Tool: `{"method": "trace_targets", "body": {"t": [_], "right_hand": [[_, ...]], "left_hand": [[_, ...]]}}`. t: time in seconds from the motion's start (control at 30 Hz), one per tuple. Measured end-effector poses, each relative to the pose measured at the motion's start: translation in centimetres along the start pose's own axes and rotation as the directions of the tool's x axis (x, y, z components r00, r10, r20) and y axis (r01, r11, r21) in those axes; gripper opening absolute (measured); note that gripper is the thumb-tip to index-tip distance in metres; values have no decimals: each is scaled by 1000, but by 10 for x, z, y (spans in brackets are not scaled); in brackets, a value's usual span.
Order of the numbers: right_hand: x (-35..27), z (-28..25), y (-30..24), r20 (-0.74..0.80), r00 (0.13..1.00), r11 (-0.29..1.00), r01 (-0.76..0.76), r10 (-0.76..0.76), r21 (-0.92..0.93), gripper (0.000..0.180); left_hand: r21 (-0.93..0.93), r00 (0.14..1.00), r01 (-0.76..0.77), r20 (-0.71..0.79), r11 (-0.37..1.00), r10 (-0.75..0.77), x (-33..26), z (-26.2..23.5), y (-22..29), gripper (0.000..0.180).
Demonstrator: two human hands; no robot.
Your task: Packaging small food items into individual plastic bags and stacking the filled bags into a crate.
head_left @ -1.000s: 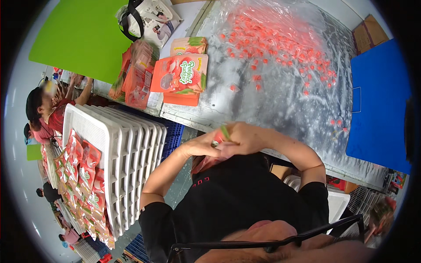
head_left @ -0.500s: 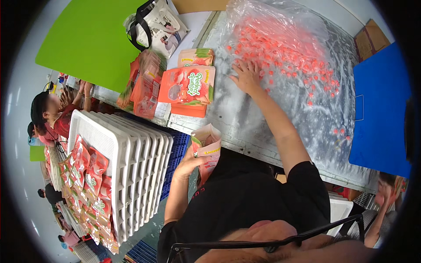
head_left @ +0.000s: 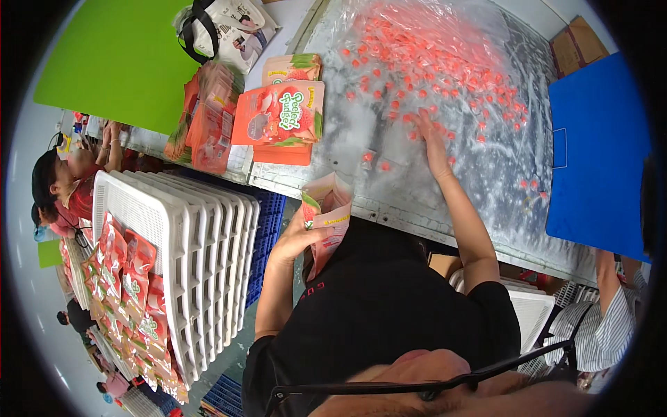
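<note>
A metal table, cut off at the top, lies beyond a pink pouch the left hand pinches, fingers hidden behind, while the right hand, too blurred to tell its grip, is among small red pieces.

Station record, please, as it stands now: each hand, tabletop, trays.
Left hand: holds an upright, open-mouthed pouch
Right hand: at the red wrapped pieces; grip unclear
Tabletop: pieces heaped by clear plastic, others scattered; flat pouches at left
White trays: stacked; red pouches on the top one
</note>
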State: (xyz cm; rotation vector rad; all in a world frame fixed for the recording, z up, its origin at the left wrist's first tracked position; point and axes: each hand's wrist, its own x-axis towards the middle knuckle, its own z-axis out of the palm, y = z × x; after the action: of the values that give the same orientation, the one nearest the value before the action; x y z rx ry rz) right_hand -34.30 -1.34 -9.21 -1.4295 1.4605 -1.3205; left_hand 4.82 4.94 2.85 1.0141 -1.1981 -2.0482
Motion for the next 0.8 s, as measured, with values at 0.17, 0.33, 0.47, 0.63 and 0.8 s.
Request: {"method": "trace_targets", "body": {"t": [0.17,0.33,0.47,0.63,0.8], "right_hand": [[9,-3,10,-81,990,945,-83,114,316,59],[17,16,8,-31,993,902,87,-111,-422,62],[16,37,-8,105,981,646,188,-164,-740,64],[15,44,-21,182,977,533,214,-113,-818,59],[3,42,-21,231,969,568,240,-89,-787,52]], "left_hand": [[29,999,10,-36,1000,-9,-8,-1,-3,93],[5,1000,24,-8,1000,-24,-6,-4,-10,92],[27,1000,16,-10,1000,-16,-5,-3,-10,91],[14,1000,15,-16,1000,-15,-6,-4,-11,91],[29,1000,-4,2,1000,4,-4,3,-7,92]]}}
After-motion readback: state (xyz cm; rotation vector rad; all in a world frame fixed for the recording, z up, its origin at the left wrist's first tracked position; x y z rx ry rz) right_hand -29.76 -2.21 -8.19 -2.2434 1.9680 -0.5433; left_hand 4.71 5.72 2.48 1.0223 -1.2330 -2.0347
